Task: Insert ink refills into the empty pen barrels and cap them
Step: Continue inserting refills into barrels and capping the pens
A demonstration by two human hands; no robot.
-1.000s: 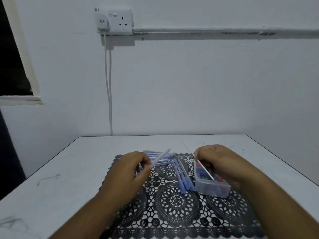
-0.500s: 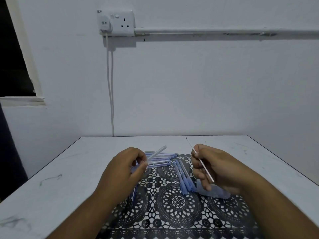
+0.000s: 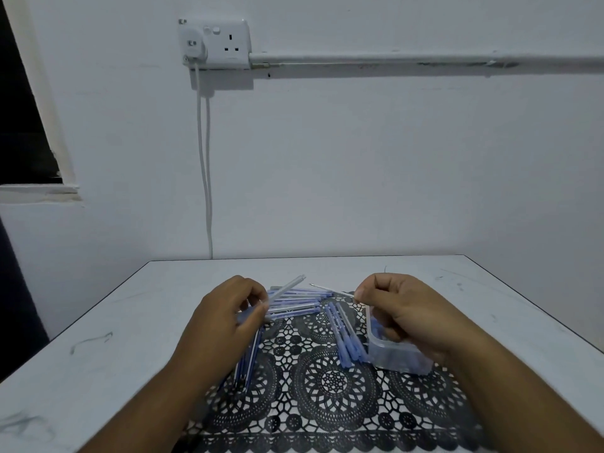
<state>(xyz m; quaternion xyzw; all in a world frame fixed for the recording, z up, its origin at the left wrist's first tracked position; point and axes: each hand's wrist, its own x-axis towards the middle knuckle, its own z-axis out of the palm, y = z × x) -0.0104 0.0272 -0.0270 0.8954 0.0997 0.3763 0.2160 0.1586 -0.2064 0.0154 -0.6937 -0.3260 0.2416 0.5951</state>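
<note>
Over black lace mat [image 3: 330,384], left hand [image 3: 222,317] gripping clear barrel [image 3: 287,287], right hand [image 3: 397,308] pinching thin refill [image 3: 330,289].

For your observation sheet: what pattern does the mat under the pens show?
The mat is black openwork lace with round medallions, seen in the head view.

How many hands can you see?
2. The left hand holds a clear pen barrel over the black lace mat. The right hand pinches a thin ink refill above the plastic box.
</note>
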